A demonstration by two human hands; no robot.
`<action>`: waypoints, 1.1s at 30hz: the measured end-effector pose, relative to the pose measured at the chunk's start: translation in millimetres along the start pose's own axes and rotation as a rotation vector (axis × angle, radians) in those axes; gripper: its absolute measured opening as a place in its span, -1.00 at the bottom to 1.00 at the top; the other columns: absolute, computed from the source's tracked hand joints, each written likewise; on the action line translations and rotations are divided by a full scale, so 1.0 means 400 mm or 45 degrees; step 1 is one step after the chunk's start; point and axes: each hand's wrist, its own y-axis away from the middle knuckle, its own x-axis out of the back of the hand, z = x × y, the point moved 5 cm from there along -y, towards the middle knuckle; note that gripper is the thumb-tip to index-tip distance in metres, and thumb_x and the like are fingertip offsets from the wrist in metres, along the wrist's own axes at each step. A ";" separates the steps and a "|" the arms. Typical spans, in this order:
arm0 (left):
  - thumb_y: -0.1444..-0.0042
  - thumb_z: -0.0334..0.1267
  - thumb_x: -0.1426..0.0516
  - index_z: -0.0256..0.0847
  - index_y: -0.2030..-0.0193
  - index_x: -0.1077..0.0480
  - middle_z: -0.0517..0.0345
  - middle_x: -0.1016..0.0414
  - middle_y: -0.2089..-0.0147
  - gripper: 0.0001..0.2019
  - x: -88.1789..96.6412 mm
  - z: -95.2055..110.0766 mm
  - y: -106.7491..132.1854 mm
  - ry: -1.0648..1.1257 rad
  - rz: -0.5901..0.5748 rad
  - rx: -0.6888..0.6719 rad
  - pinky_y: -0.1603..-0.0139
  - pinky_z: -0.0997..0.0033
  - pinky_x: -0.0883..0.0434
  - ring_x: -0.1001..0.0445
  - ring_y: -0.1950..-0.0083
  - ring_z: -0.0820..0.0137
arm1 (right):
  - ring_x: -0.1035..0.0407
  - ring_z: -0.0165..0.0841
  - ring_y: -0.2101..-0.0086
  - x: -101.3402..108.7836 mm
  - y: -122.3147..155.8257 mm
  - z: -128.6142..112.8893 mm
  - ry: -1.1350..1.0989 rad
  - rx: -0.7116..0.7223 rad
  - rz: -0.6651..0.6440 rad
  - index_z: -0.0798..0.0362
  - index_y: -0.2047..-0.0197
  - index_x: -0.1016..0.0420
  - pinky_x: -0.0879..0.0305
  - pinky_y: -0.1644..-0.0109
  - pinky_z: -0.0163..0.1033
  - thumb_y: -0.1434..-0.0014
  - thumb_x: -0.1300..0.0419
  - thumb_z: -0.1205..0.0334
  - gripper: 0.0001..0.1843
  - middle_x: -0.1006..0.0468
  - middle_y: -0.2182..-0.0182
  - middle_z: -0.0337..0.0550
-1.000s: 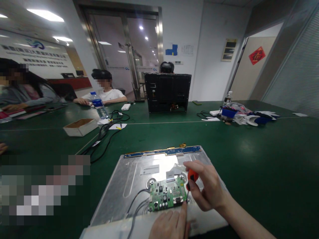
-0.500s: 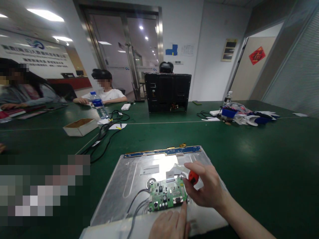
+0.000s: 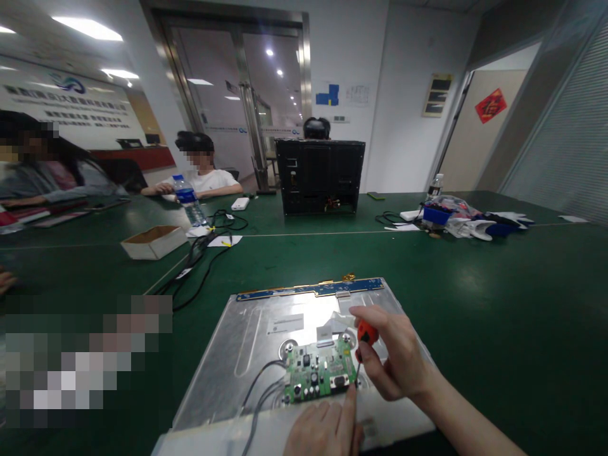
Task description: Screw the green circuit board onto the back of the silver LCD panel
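Note:
My right hand (image 3: 401, 354) is closed on a screwdriver (image 3: 365, 332) with a red and black handle. Its thin shaft points down at the lower right corner of a green circuit board (image 3: 318, 368). At that same corner rests the outstretched index finger of my left hand (image 3: 323, 429); the hand's other fingers are bent, and the frame's bottom edge cuts it off. The board lies on the metal back of a flat display panel (image 3: 256, 335), with dark cables (image 3: 260, 396) at its left side. A blue circuit strip (image 3: 308, 291) runs along the panel's far edge.
Left of the panel are black cables (image 3: 194, 261), an open box (image 3: 154, 244) and a water bottle (image 3: 189, 201). A black monitor housing (image 3: 320, 177) stands at the back. Gloves and a blue bin (image 3: 437, 214) sit far right. Other people sit along the left and far sides.
The right thumb has shifted and the screwdriver has turned slightly in the fingers, so more of its handle and shaft shows. My left hand keeps its place.

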 end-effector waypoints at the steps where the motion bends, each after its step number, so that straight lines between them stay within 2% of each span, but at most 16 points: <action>1: -0.47 -0.34 0.26 -0.38 -0.01 -0.36 0.18 -0.45 0.50 -0.62 0.001 0.000 -0.001 -0.005 0.007 0.003 0.52 0.46 -0.40 -0.48 0.58 0.42 | -0.39 -0.34 0.52 0.000 0.000 -0.001 0.002 0.005 0.009 0.06 -0.13 -0.23 -0.27 0.52 -0.27 -0.11 0.02 0.38 -0.52 -0.46 0.46 -0.25; 11: -0.45 -0.33 0.20 -0.37 -0.06 -0.36 0.17 -0.48 0.48 -0.65 -0.021 -0.003 0.020 0.023 -0.032 0.008 0.49 0.45 -0.44 -0.49 0.55 0.40 | -0.33 -0.43 0.60 -0.009 0.004 0.004 0.065 -0.003 0.087 0.02 -0.08 -0.27 -0.26 0.53 -0.34 -0.20 -0.07 0.38 -0.63 -0.45 0.53 -0.35; 16: -0.48 -0.32 0.24 -0.39 -0.04 -0.35 0.17 -0.50 0.46 -0.63 -0.014 -0.005 0.013 0.027 -0.024 0.002 0.49 0.43 -0.43 -0.52 0.53 0.41 | -0.30 -0.44 0.63 -0.018 0.013 0.009 0.073 -0.002 0.046 0.02 -0.06 -0.28 -0.18 0.55 -0.34 -0.26 -0.11 0.29 -0.71 -0.41 0.58 -0.39; 19: -0.48 -0.32 0.26 -0.38 -0.01 -0.34 0.18 -0.51 0.45 -0.62 -0.006 -0.003 0.004 0.019 -0.004 0.005 0.49 0.43 -0.43 -0.53 0.53 0.42 | -0.31 -0.42 0.62 -0.015 0.009 0.008 0.062 -0.010 0.017 0.03 -0.07 -0.27 -0.20 0.54 -0.33 -0.27 -0.09 0.26 -0.70 -0.43 0.55 -0.36; 23: -0.49 -0.33 0.28 -0.37 0.03 -0.34 0.21 -0.47 0.51 -0.61 0.005 0.000 -0.008 -0.002 0.038 0.007 0.54 0.43 -0.39 -0.50 0.58 0.43 | -0.37 -0.36 0.55 -0.003 0.000 0.001 -0.003 0.010 0.004 0.07 -0.13 -0.24 -0.27 0.51 -0.28 -0.20 0.00 0.32 -0.59 -0.46 0.48 -0.26; 27: -0.49 -0.34 0.29 -0.38 0.00 -0.33 0.22 -0.46 0.51 -0.60 0.001 0.000 -0.006 -0.005 0.002 -0.002 0.55 0.42 -0.38 -0.49 0.59 0.43 | -0.44 -0.32 0.46 0.002 -0.003 0.000 -0.018 -0.009 -0.018 0.06 -0.16 -0.24 -0.34 0.46 -0.26 -0.15 0.03 0.37 -0.52 -0.49 0.40 -0.20; 33: -0.49 -0.32 0.29 -0.37 0.01 -0.33 0.19 -0.49 0.48 -0.61 -0.005 -0.002 -0.002 -0.003 -0.009 0.008 0.53 0.42 -0.41 -0.51 0.56 0.41 | -0.36 -0.38 0.54 -0.002 -0.003 0.000 0.027 0.002 0.044 0.08 -0.10 -0.27 -0.27 0.52 -0.31 -0.13 -0.01 0.41 -0.57 -0.44 0.47 -0.26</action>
